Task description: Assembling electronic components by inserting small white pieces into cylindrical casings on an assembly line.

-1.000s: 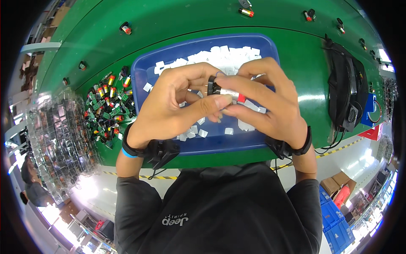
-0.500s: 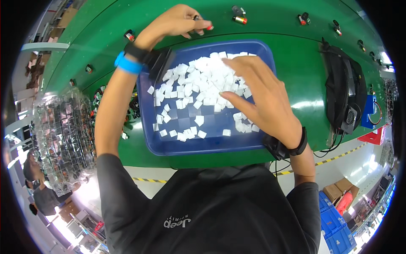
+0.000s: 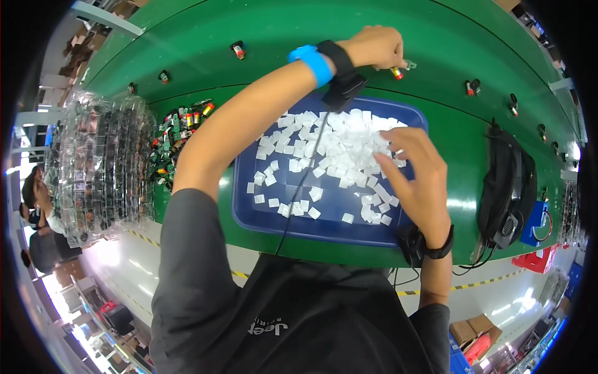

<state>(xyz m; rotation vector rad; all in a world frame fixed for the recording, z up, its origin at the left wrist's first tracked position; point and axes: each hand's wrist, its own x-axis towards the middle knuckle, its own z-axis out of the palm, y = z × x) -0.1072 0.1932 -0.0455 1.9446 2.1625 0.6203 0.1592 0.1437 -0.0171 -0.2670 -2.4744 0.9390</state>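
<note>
A small red-and-yellow cylinder (image 3: 397, 73) on the green tabletop (image 3: 311, 25), just beyond the blue tray (image 3: 324, 235), lies under the bent fingers of the left hand (image 3: 379, 48), grip unclear, seemingly a pick-up step calling for a secure pinch, while the right hand (image 3: 418, 174) hovers, open, above white squares (image 3: 358, 140) in the tray.

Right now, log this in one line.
left hand: at yellow-red cylinder; right hand: open over white squares; blue tray: beneath white squares

The left hand (image 3: 381, 48), half a second ago left of the frame's upper middle, has swung rightward to a yellow-and-red cylinder (image 3: 397, 73).
</note>
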